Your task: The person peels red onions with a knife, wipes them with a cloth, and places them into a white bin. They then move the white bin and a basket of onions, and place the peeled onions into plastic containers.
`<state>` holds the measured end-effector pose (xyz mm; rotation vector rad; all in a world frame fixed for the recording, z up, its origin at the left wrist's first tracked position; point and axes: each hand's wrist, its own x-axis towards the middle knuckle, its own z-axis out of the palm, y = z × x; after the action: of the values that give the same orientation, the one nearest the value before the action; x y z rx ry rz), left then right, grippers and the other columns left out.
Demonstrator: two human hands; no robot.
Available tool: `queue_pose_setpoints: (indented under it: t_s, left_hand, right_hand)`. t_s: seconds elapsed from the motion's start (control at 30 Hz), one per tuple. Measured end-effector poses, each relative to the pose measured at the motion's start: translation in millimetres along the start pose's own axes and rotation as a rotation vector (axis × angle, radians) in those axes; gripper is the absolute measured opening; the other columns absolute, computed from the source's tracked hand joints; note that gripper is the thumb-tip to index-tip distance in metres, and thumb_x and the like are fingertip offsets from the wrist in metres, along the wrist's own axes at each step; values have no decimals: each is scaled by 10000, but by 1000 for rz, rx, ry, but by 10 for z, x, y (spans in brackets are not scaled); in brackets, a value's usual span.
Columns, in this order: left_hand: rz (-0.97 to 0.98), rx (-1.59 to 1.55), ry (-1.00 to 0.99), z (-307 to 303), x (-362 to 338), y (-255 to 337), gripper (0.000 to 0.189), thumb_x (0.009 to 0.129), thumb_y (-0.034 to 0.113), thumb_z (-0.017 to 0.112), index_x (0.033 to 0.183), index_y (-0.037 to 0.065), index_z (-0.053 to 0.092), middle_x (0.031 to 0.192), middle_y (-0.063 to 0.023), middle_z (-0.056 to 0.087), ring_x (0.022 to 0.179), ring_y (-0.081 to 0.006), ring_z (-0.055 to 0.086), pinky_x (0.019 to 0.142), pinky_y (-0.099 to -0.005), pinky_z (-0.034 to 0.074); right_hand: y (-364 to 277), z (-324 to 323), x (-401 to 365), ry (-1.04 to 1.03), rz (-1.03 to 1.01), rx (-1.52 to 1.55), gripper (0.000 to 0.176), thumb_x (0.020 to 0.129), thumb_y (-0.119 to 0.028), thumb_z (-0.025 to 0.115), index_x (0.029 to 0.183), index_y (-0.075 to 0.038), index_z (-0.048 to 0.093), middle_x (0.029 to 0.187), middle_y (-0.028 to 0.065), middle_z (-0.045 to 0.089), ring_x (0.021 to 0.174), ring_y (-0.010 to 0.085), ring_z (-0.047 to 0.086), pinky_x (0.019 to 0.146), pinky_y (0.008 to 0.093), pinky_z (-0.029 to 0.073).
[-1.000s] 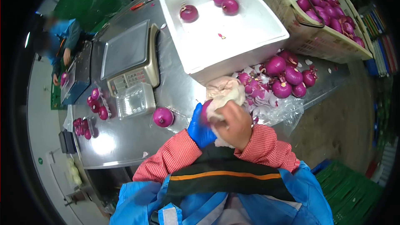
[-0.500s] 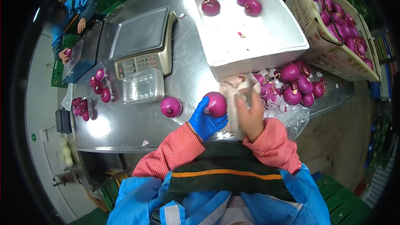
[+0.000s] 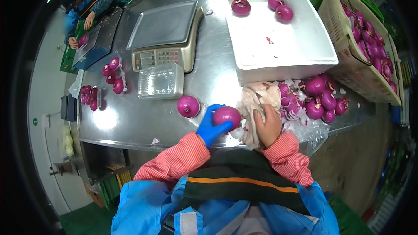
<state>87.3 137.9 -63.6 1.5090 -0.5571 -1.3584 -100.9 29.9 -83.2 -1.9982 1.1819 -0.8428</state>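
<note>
Steel table (image 3: 130, 126) | gripping purple onion (image 3: 226, 115) in gloved left hand (image 3: 211, 127) | clutching cloth (image 3: 257, 101) in right hand (image 3: 268, 126) | seemingly lone onion (image 3: 188, 106) done, pile (image 3: 320, 100) left

- Bare steel (image 3: 130, 119) runs from the near table edge up to the clear tray (image 3: 160, 81) — open room left of the loose onion (image 3: 188, 106).
- Only a narrow gap lies between the loose onion and the held onion (image 3: 226, 116) in the left hand (image 3: 211, 128).
- Ahead, a strip of steel lies open between the scale (image 3: 167, 35) and the white box (image 3: 285, 70).
- To the right, the cloth (image 3: 261, 98) under the right hand (image 3: 267, 126) and a heap of onions and skins (image 3: 315, 100) fill the space up to the box wall — no flat way through.
</note>
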Motion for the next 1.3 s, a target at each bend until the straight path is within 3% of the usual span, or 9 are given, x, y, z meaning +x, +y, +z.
queue_pose_setpoints:
  t_s: [0.07,0.27,0.43,0.53,0.57,0.83,0.93,1.1,1.3]
  left_hand:
    - [273,484,155,-276,-57,-56,767,723,267,838,1358,88,446,1276,-157,549,1166,-308,562,970,-405,490]
    - [454,1373,285,-669,-207,-149,604,705,366,814,1189,64,615,1228,-215,590,1160,-409,551,1031,-494,429]
    - [384,1156,325,-1006,-202,-146,711,672,432,804,1257,85,595,1271,-197,582,1223,-401,513,1057,-473,385]
    - [553,1401,239,-852,-93,198,824,679,510,780,1364,131,520,1376,-197,507,1293,-413,441,1104,-533,300]
    - [474,1497,132,-798,-31,152,912,685,584,745,1451,210,422,1478,-174,409,1351,-416,367,1111,-635,204]
    - [229,1715,-173,-886,-197,-76,756,730,487,735,1402,290,449,1461,-81,428,1399,-315,342,1097,-706,165]
    - [344,1698,-179,-1390,-448,-270,729,728,455,742,1385,290,473,1457,-64,433,1395,-313,348,1099,-706,161]
    - [207,1819,-42,-2327,-798,-274,693,782,421,691,1425,328,447,1552,-50,340,1419,-327,327,1112,-705,134]
    - [218,2051,249,-3583,-397,-338,707,810,330,668,1462,333,395,1561,-46,333,1404,-340,339,1130,-683,139]
  right_hand:
    - [-13,-12,-4,-28,-5,5,240,857,-198,671,1007,-19,617,948,157,638,856,358,636,724,391,502]
    - [-173,-25,82,-136,-74,10,246,833,-211,703,975,-26,628,921,143,636,810,328,642,692,375,505]
    - [-283,16,94,-183,-124,-8,233,818,-196,718,958,-31,633,901,130,634,779,313,643,664,370,507]
    - [-351,89,87,-234,-157,-1,234,812,-191,723,954,-27,635,903,126,637,777,308,645,660,371,510]
    - [-368,137,86,-246,-170,0,236,812,-193,723,954,-26,635,904,126,638,777,307,646,660,371,511]
    - [-466,371,111,-349,-192,-12,253,816,-209,722,957,-18,632,895,138,632,773,326,640,661,378,507]
    - [-446,434,101,-384,-192,-5,247,825,-208,716,954,-18,627,890,150,623,774,338,634,665,386,500]
    - [-488,569,134,-421,-204,-18,233,837,-199,706,959,-19,621,888,163,617,800,353,628,684,391,494]
    - [-615,767,167,-465,-238,-61,225,836,-180,706,975,-21,630,910,161,628,828,358,633,716,393,504]
